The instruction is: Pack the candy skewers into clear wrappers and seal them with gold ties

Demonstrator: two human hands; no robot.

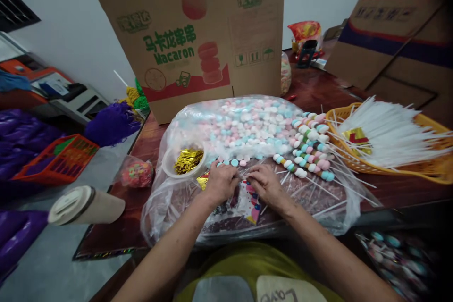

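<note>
My left hand (222, 181) and my right hand (267, 186) are close together at the near side of the heap of marshmallows. The right fingertips pinch the top of a clear plastic bag with colourful print (254, 202). My left fingers are curled over the bag's other side; what they grip is hidden. A row of loose marshmallows (234, 163) lies just beyond my fingers. Left of the left hand is a white bowl (169, 166) of gold twist ties (189, 160). Skewered marshmallows (311, 148) are piled right of my right hand.
Pastel marshmallows (247, 120) lie in a big clear plastic sheet. A yellow basket (368, 166) of white sticks (385, 132) stands at right. Behind rises a cardboard box (212, 23). A lidded cup (88, 205) lies near the table's left edge, by a bag of small candies (137, 173).
</note>
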